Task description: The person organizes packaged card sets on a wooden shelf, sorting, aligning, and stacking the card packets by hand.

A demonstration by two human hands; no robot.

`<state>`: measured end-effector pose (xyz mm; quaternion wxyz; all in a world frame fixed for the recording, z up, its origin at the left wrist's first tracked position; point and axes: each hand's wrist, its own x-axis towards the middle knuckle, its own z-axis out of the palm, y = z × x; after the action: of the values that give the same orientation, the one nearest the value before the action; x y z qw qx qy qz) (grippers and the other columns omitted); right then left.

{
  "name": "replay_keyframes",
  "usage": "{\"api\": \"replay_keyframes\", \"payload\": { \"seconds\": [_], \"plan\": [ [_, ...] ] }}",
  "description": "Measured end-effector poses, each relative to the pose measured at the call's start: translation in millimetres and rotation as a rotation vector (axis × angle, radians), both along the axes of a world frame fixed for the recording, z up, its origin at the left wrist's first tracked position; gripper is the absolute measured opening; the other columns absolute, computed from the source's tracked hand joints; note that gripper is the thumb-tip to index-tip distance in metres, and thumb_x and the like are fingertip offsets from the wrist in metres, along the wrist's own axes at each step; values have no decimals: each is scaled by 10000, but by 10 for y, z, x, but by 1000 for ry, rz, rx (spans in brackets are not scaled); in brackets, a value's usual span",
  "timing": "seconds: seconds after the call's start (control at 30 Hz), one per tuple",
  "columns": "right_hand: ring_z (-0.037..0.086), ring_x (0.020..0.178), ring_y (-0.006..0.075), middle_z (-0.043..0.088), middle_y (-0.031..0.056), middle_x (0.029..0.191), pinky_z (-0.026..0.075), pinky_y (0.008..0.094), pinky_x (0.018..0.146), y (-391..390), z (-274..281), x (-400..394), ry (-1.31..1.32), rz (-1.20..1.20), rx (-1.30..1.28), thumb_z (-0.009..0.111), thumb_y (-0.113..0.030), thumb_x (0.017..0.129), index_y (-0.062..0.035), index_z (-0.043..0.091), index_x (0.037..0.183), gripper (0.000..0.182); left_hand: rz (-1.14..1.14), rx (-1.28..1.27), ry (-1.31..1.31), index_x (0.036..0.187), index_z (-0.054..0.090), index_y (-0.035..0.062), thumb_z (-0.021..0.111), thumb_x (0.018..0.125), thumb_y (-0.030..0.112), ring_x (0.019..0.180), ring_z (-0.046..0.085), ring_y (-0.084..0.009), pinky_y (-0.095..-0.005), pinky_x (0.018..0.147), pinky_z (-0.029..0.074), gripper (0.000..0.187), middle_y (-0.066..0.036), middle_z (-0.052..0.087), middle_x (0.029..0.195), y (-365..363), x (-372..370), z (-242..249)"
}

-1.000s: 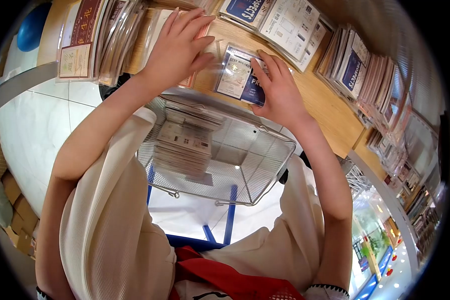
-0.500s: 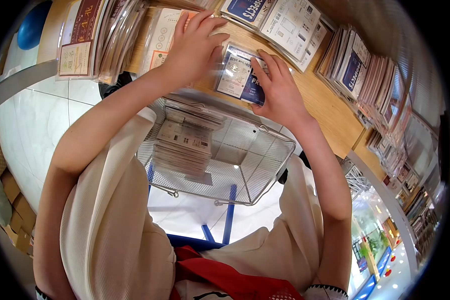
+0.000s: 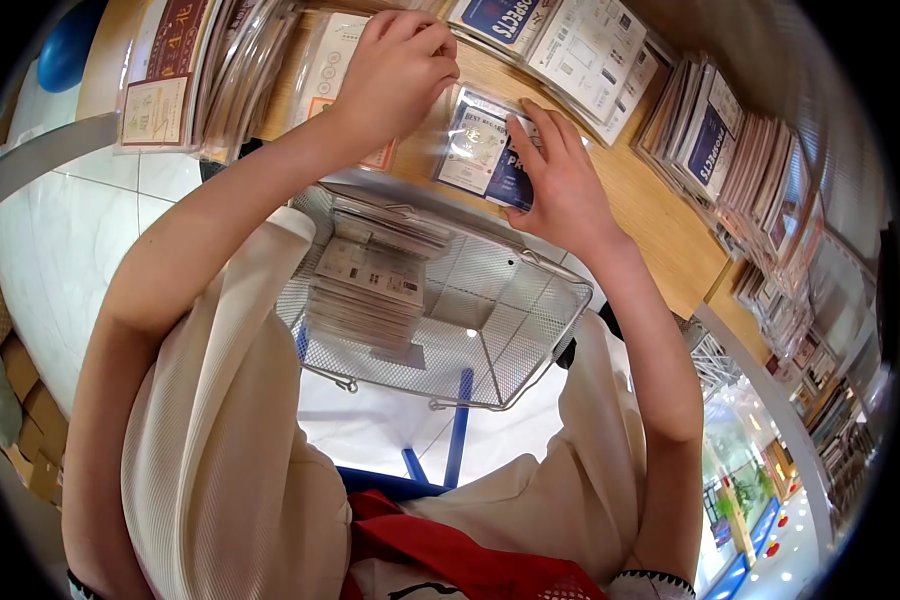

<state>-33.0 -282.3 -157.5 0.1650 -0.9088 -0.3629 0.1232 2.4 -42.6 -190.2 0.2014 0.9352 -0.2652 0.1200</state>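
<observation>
A small packet in a clear plastic sleeve (image 3: 477,150), cream and dark blue with "BEST REGARDS" printed on it, lies on the wooden desk. My right hand (image 3: 567,185) grips its right side, thumb at the lower edge and fingers over the upper right part. To its left, my left hand (image 3: 400,75) is closed with bent fingers near the sleeve's upper left edge. Whatever those fingers may pinch is hidden. Beneath and beside my left hand lies a cream sleeved packet with orange patches (image 3: 327,70), partly covered by the hand.
Below the desk edge hangs or stands a wire mesh basket (image 3: 500,375) with stacked sleeved packets (image 3: 365,305) in its left part. Upright sleeved packets (image 3: 160,75) crowd the left. Blue "PROSPECTS" packets (image 3: 590,55) lie at the back, with more rows (image 3: 710,140) at right.
My left hand's fingers have gone from spread to curled, and the hand has shifted slightly up. My right hand and the packet have barely moved.
</observation>
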Motion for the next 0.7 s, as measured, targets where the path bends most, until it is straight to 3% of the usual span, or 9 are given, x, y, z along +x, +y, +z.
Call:
{"api": "replay_keyframes", "payload": {
  "seconds": [0.4,0.6,0.7],
  "plan": [
    [374,1219,372,374,214,1341,313,434,1067,-3,2,2,1,13,-9,745,-149,576,23,437,1268,777,25,-54,-32,796,690,136,701,727,151,955,548,-157,-370,901,351,71,31,614,859,-45,-12,-103],
    [364,1229,373,367,215,1349,305,431,1075,0,6,2,13,9,-23,747,-154,583,23,433,1275,781,76,-128,211,1028,663,95,667,782,111,905,598,-199,-390,1002,320,247,-52,659,916,-115,-197,-45],
    [367,1222,379,370,221,1344,306,433,1072,-4,-6,0,12,-1,-10,750,-157,581,28,435,1269,779,76,-181,340,1206,555,85,627,807,64,965,598,-220,-422,1090,233,405,-70,654,943,-136,-354,12]
  ]
}}
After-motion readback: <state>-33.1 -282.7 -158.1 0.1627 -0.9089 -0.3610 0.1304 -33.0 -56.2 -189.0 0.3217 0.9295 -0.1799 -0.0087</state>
